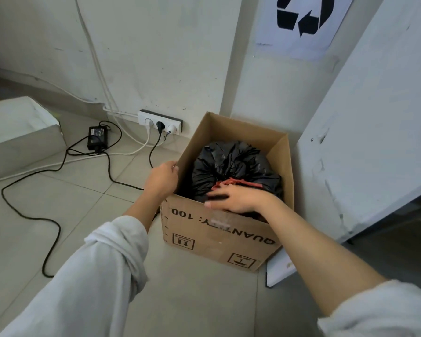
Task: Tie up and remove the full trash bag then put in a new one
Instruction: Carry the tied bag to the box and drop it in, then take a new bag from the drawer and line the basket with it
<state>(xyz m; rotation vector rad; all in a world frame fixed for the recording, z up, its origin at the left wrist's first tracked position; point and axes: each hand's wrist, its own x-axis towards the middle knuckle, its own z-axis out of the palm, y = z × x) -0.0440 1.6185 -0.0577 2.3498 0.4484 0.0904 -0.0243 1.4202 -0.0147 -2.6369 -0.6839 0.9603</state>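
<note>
My left hand grips the box rim; my right hand lies flat on the bag inside. It looks tied. Next I should grasp the red ties and lift.

I see a pale tiled floor. An open cardboard box stands on it in the corner. To the box's left lie a black power adapter and a loosely snaking black cable. A white box sits far left.
</note>
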